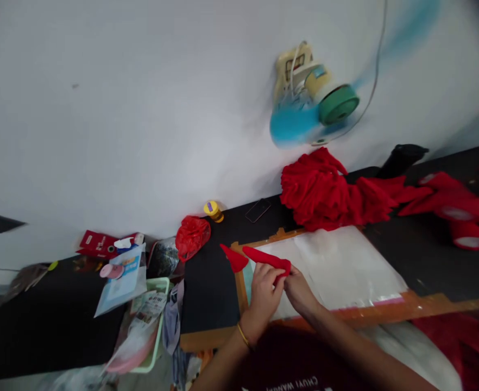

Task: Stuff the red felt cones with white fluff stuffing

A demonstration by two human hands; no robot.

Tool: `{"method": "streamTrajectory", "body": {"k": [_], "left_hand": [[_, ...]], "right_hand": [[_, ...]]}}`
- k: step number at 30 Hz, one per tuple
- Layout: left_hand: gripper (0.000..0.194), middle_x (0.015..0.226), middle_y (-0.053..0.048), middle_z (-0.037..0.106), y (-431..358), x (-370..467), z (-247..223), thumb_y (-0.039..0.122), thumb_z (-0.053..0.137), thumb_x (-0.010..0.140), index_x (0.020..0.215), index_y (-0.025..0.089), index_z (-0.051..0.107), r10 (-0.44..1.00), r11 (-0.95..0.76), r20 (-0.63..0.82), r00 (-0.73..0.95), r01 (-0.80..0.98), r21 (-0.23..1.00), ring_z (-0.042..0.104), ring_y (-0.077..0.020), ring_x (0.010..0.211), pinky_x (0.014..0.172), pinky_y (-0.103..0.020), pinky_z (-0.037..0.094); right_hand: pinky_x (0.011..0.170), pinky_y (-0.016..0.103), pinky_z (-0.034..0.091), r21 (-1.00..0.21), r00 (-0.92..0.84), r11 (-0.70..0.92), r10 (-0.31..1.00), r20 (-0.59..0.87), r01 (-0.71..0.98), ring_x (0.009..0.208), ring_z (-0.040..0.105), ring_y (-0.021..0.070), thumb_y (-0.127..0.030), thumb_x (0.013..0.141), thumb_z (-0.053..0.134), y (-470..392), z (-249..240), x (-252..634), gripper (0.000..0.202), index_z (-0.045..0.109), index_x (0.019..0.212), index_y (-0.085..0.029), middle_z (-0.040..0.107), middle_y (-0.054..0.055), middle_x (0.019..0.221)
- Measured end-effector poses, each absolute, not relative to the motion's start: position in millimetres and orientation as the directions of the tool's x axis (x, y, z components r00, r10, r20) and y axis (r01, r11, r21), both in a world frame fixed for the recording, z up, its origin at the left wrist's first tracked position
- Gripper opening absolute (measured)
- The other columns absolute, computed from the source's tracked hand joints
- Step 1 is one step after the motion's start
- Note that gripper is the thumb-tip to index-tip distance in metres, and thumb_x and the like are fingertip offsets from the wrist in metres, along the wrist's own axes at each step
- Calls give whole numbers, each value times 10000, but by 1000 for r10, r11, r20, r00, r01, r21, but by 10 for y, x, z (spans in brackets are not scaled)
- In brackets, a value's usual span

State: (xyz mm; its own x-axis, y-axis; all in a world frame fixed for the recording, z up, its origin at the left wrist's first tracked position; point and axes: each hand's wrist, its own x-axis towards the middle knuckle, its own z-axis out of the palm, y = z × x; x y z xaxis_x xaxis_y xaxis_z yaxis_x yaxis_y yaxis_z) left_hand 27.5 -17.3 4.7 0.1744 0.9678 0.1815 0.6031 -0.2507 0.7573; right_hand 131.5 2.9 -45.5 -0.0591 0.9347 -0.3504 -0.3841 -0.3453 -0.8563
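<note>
A long pointed piece of red fabric [266,257] is held over the left part of a white sheet taped to the dark table. My left hand [266,288], with a yellow band at its wrist, pinches the fabric from below. Close beside it, my right hand [298,289] grips the fabric's right end; its fingertips are partly hidden. A smaller red cone-shaped piece [235,258] lies just left of the held one, near the sheet's taped corner. Behind the sheet, a large heap of red fabric pieces [319,190] rests against the wall side.
A yellow-lidded jar [214,211], a phone [258,210] and a red plastic bag [192,237] stand along the back. More red pieces [451,203] lie right. A green-rimmed basket [162,320] is at the left, below a clear packet [123,277]. A blue-bladed fan [339,104] spins on the wall.
</note>
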Motion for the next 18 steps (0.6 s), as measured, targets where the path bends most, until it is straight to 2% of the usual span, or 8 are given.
{"method": "streamTrajectory", "body": {"k": [2,3,6,8,11,14,16,18], "left_hand": [[222,969,-82,666,-210,278,165,276,520,918,1064,238,684,966,-258,214,145,550,795,581,-255,970,914,-428,473],[250,991,-88,652,-218,267,211,297,527,912,1121,242,654,971,-232,230,66,505,831,584,-257,978,925,-431,477],[468,1191,-124,586,-149,186,342,352,542,886,1337,251,463,917,-108,202,-346,272,956,568,-270,1127,990,-425,472],[581,1337,-147,524,-31,127,468,392,532,881,1412,258,338,871,-81,106,-480,71,994,546,-276,1227,1002,-413,483],[633,1354,-147,546,135,117,709,456,552,870,1423,275,304,917,-52,-20,-398,-170,984,631,-275,1145,918,-415,547],[668,1157,-110,652,190,211,899,437,683,802,1372,262,384,910,-21,-125,-395,-345,938,707,-244,935,834,-400,586],[682,1087,-98,668,177,284,961,378,753,761,1344,243,427,875,-24,-183,-447,-419,908,714,-237,911,833,-382,591],[688,1117,-106,665,148,327,985,326,782,747,1337,242,438,855,-17,-224,-468,-457,889,716,-247,943,842,-373,591]], "right_hand": [[651,307,493,-808,-50,-321,938,-342,-494,671,589,191,-276,627,592,55,-258,1303,121,587,740,-233,664,5,704],[660,305,499,-781,-46,-309,939,-340,-542,672,595,189,-263,631,620,68,-149,1296,125,606,752,-233,673,5,711],[720,319,523,-734,-55,-273,950,-307,-621,738,633,202,-257,641,710,96,179,1253,196,670,831,-236,717,19,785],[772,356,538,-754,-70,-243,965,-254,-610,812,656,233,-303,655,748,103,368,1186,223,694,861,-236,739,40,841],[778,397,556,-832,-105,-187,982,-156,-522,857,664,278,-427,707,747,109,575,1028,242,717,842,-229,748,65,845],[751,398,571,-881,-104,-137,990,-100,-453,847,671,295,-539,748,705,120,708,878,333,741,851,-224,753,80,834],[777,403,576,-891,-64,-99,995,-79,-443,858,681,299,-550,776,674,114,772,829,370,753,874,-201,760,95,851],[845,418,569,-897,-33,-61,998,-52,-438,903,690,301,-499,805,660,84,818,831,368,759,940,-171,768,112,911]]}}
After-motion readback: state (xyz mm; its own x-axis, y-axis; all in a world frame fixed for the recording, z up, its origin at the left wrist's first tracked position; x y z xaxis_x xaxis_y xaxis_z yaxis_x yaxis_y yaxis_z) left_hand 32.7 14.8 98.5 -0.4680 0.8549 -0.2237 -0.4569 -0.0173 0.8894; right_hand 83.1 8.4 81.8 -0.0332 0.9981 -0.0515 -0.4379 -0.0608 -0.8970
